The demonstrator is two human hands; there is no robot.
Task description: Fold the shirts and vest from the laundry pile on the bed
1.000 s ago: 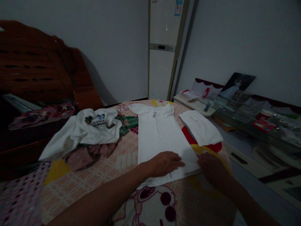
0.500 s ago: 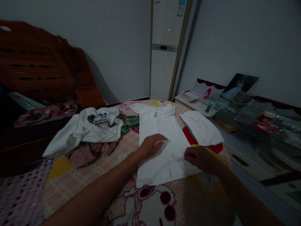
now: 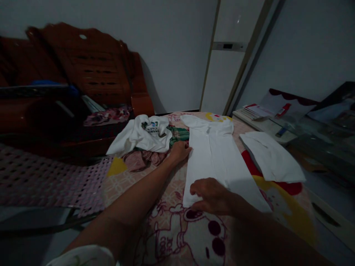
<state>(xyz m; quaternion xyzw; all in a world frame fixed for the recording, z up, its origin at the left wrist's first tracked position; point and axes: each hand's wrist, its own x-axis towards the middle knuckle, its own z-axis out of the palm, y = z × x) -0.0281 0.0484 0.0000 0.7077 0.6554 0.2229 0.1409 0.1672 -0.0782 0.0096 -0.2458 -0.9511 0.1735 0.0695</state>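
A long white garment lies folded lengthwise on a cartoon-print blanket. My left hand reaches out to the garment's left edge near its upper half, fingers curled at the cloth. My right hand rests on the garment's near left corner, fingers bent over the hem. A crumpled white printed T-shirt lies just left of my left hand, on top of a pinkish cloth and a green cloth.
A folded white cloth lies to the right of the garment. A dark wooden headboard stands at the left. A low glass-topped cabinet with papers and small items runs along the right wall. A tall white appliance stands in the corner.
The view swung left. My left hand moved forward and left to the garment's left edge. My right hand shifted from the garment's right side to its near left corner.
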